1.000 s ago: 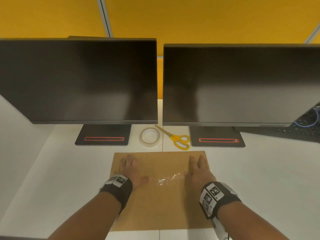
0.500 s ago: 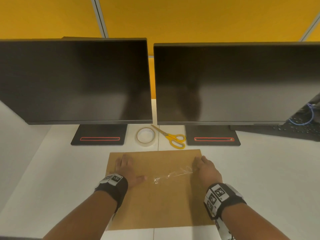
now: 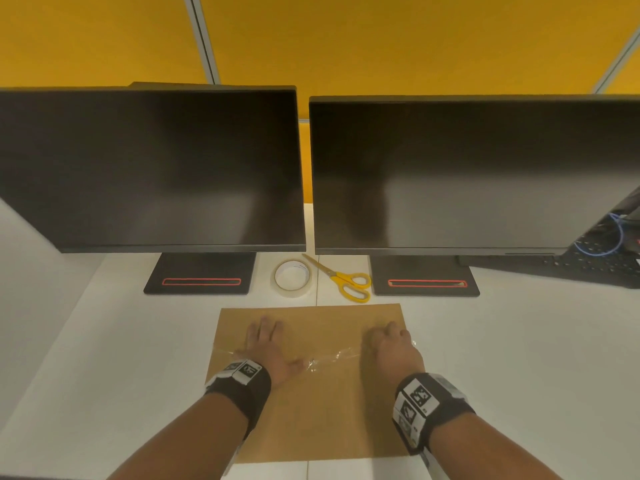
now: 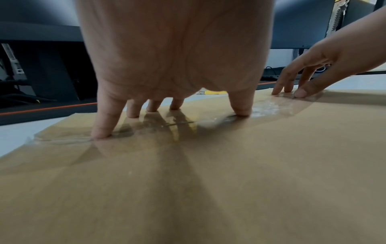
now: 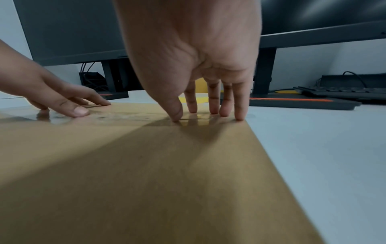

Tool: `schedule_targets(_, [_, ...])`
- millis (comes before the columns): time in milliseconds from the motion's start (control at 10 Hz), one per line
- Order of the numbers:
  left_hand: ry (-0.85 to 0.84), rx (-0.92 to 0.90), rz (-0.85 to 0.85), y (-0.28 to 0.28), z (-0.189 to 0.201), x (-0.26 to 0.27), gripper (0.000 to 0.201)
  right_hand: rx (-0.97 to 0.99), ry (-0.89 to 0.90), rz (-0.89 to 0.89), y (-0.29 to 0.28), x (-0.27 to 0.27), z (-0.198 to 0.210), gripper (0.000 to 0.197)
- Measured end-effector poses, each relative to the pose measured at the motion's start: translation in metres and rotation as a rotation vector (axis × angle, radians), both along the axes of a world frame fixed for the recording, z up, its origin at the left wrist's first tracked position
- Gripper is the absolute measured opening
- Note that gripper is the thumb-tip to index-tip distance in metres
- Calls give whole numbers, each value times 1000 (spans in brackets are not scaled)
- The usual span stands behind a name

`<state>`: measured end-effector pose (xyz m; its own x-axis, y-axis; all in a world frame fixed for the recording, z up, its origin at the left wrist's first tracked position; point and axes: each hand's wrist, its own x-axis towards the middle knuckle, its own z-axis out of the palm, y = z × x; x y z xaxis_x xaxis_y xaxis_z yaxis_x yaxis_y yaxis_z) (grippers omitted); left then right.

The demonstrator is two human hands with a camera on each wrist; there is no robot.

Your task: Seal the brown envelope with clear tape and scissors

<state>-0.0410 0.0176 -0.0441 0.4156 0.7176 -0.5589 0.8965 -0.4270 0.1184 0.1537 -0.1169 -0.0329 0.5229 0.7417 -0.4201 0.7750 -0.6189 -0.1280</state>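
A brown envelope (image 3: 322, 403) lies flat on the white desk, with a wrinkled strip of clear tape (image 3: 332, 357) running across it. My left hand (image 3: 268, 344) rests on the envelope's left part, its straight fingers (image 4: 102, 130) and thumb pressing the tape (image 4: 167, 125). My right hand (image 3: 389, 344) stands near the envelope's right edge, its fingertips (image 5: 239, 115) pressing down on the tape's right end (image 5: 198, 118). Behind the envelope lie a roll of clear tape (image 3: 291, 278) and yellow-handled scissors (image 3: 346, 280), both untouched.
Two dark monitors (image 3: 152, 168) (image 3: 467, 174) on black stands (image 3: 201, 273) (image 3: 424, 276) fill the back of the desk (image 3: 519, 358). A black keyboard (image 3: 595, 266) with a blue cable lies at the back right. A white partition (image 3: 31, 271) borders the left side.
My right hand has slid rightward along the tape, from mid-envelope to its right edge, flattening the strip. The left hand has stayed in place.
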Motion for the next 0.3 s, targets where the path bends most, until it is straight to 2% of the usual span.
schedule_targets(100, [-6, 13, -22, 7, 8, 2, 102, -62, 2, 5, 6, 2, 13, 40])
schedule_targets(300, [8, 34, -34, 27, 34, 17, 78, -99, -3, 45, 23, 10, 45, 40])
